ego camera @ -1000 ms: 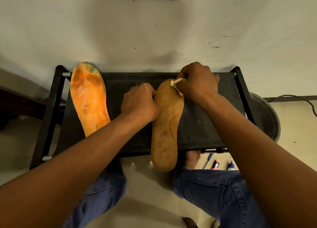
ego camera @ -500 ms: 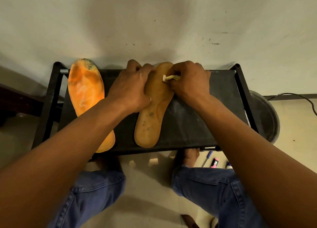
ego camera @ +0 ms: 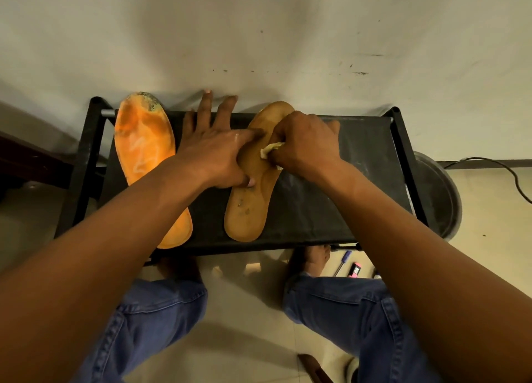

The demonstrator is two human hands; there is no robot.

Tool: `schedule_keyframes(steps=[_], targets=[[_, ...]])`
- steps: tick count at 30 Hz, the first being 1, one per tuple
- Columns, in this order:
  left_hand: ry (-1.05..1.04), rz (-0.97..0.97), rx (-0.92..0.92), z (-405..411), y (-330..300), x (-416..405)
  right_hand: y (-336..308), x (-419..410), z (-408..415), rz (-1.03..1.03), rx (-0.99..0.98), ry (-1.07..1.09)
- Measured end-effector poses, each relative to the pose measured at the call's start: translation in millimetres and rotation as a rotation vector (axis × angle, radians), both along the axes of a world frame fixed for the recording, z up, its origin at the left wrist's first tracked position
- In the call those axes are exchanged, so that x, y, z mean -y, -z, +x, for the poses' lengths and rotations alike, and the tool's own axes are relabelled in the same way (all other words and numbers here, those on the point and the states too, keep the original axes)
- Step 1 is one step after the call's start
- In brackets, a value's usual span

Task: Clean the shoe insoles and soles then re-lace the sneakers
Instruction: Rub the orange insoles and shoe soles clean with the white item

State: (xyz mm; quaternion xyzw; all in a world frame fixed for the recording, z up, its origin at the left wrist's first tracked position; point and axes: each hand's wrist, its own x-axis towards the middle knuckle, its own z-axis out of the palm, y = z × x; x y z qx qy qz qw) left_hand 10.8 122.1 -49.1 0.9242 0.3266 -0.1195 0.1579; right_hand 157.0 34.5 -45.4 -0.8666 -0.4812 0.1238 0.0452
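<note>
Tan insole point(ego camera: 248, 198) is lying flat on the black table point(ego camera: 331, 210), right of the orange insole point(ego camera: 144, 152). Left hand point(ego camera: 213, 155), fingers spread, is pinning it; right hand point(ego camera: 305, 143) is clenching a wipe point(ego camera: 270, 148), scrubbing its forefoot.

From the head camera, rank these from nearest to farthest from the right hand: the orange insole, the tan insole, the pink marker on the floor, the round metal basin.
Measured from the right hand:
1. Tan insole: directly under the hand, being wiped.
2. Orange insole: across the rack, on the left.
3. Round metal basin: on the floor, right of the rack.
4. Pink marker: on the floor, under the rack's near edge.
The basin and orange insole are close to call.
</note>
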Motion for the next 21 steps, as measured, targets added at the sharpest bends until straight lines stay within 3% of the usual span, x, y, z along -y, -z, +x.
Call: schedule_keyframes(steps=[3, 8, 14, 21], targets=[[0.008, -0.001, -0.012, -0.9, 1.9, -2.5, -3.0, -0.1, 3.9, 0.034, 0.045, 0.058], [0.009, 0.006, 0.004, -2.4, 5.8, -3.7, -10.5, 0.1, -5.7, -0.2, -0.215, -0.096], [0.014, 0.01, 0.003, -2.2, 6.2, -3.5, -8.2, 3.9, -7.0, -0.056, 0.037, -0.027], [0.01, 0.017, -0.015, -2.6, 7.0, -2.9, -12.8, 6.6, -15.5, -0.233, -0.117, -0.14]])
